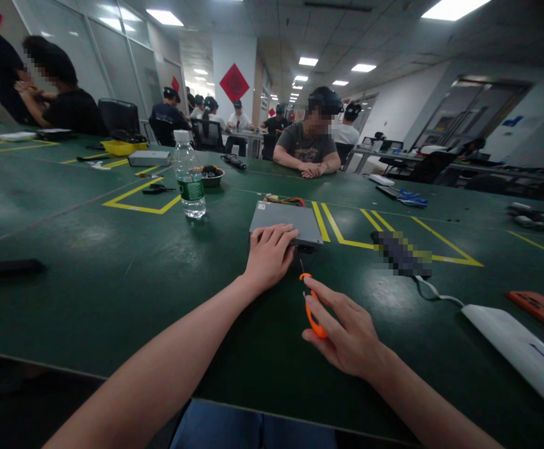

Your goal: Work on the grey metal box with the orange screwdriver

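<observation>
A grey metal box with coloured wires at its back lies on the green table. My left hand rests on the box's near left corner, fingers laid over its top and front edge. My right hand holds an orange-handled screwdriver. The screwdriver's tip points at the box's near face, just right of my left hand. Fingers of the right hand pinch the handle.
A water bottle stands left of the box, with a dark bowl behind it. A white device with a cable and an orange item lie at right. A person sits opposite; several others sit further back.
</observation>
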The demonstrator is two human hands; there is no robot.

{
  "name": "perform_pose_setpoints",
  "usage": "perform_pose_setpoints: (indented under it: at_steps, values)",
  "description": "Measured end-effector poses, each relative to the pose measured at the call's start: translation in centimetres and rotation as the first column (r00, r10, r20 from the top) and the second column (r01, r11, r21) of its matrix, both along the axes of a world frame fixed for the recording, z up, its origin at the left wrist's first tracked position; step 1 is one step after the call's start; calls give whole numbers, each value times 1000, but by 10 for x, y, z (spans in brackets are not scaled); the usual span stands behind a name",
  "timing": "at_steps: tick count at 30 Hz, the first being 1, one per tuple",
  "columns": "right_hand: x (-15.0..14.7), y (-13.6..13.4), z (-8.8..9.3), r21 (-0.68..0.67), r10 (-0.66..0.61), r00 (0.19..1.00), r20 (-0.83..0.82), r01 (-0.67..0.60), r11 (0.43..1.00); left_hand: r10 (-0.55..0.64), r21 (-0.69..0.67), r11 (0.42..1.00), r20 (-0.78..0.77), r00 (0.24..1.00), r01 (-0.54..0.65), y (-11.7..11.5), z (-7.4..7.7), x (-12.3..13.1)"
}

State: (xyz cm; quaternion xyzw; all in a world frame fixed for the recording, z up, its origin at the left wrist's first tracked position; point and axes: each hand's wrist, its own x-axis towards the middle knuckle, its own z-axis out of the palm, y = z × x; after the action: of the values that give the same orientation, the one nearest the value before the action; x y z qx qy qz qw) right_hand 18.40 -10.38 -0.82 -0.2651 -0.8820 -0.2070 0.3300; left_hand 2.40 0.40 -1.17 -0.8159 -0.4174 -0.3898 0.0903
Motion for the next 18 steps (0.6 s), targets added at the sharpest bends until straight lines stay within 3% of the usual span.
perform_pose_setpoints:
  at_steps: [4,12,18]
  values:
    - [-1,3,-1,-7,28,995,-101,-29,1000,-4,1,1000,2,1000,4,0,0,0]
    - [-3,-4,2,34,-46,987,152,42,999,-8,-5,1000,8,1000,8,0,0,0]
    - [1,1,-2,119,-17,999,51,10,993,-8,-3,1000,7,1000,8,0,0,0]
